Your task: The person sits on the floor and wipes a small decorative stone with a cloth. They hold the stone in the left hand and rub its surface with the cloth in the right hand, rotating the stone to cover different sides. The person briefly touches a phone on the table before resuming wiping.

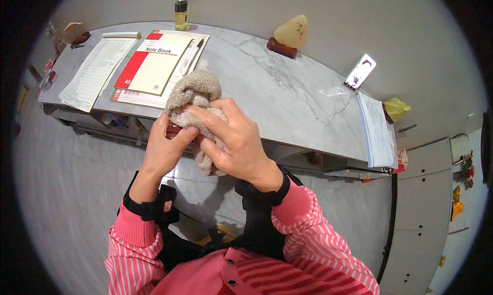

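Observation:
A beige terry cloth (195,89) is bunched up in front of me, at the near edge of the table. My right hand (237,141) is closed on it, thumb and fingers pressing into the folds. My left hand (167,148) is closed around a glossy red-brown object (173,130), which shows only in a small patch between the fingers and the cloth. The cloth and my hands cover the rest of it, so its full shape cannot be made out.
The grey marble-patterned table (236,64) carries a red-and-cream notebook (154,61), written sheets (97,71), a small bottle (181,15), a pale stone on a dark red stand (291,34), a propped phone (360,71), a blue-edged folder (374,128) and a yellow-green stone (396,109). Cabinets (423,192) stand at right.

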The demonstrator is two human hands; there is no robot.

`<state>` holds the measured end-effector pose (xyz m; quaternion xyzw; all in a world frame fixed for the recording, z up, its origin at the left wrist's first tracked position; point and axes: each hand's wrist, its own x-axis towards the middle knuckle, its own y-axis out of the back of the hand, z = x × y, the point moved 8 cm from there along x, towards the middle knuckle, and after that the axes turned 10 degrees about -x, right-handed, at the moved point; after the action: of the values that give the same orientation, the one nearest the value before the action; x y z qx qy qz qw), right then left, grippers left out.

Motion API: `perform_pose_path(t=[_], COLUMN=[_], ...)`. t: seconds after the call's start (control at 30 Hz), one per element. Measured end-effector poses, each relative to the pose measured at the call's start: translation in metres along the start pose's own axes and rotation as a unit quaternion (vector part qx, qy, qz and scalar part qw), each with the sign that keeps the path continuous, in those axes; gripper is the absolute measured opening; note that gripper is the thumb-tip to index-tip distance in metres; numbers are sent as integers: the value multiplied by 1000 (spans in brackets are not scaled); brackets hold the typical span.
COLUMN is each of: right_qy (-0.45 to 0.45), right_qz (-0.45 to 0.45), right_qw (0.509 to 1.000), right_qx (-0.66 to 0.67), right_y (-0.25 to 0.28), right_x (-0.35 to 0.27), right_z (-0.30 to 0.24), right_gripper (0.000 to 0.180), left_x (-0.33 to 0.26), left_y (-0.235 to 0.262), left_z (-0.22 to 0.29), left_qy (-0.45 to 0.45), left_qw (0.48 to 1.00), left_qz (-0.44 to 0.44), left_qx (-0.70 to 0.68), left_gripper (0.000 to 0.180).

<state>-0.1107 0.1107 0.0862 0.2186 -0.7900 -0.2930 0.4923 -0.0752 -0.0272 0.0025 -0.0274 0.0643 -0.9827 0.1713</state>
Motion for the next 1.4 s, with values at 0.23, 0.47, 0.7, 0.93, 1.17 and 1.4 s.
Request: perform_pose_path(t=[0.23,0.47,0.7,0.93,1.17,1.4], right_qy=[-62,-194,-163,8,22,-55], right_qz=[49,105,44,-20,2,60], right_qw=[995,967,980,998,999,997], right_qx=[-53,125,104,53,46,-8], right_y=[17,17,-15,-29,-36,-40], right_x=[-3,-3,3,11,14,24], right_z=[24,73,42,-6,-22,1], right_gripper=[44,29,31,38,38,33], left_x=[-4,-17,-12,-14,-16,-30], left_y=[-29,-42,-4,40,64,39], left_z=[12,16,13,1,-15,-7], left_qy=[-21,-37,-44,-44,-33,-5], left_qw=[998,989,986,965,942,968], left_qz=[-49,-108,1,69,67,8], left_qx=[41,-98,-163,-250,-328,-250], left_gripper=[56,66,66,49,43,56])
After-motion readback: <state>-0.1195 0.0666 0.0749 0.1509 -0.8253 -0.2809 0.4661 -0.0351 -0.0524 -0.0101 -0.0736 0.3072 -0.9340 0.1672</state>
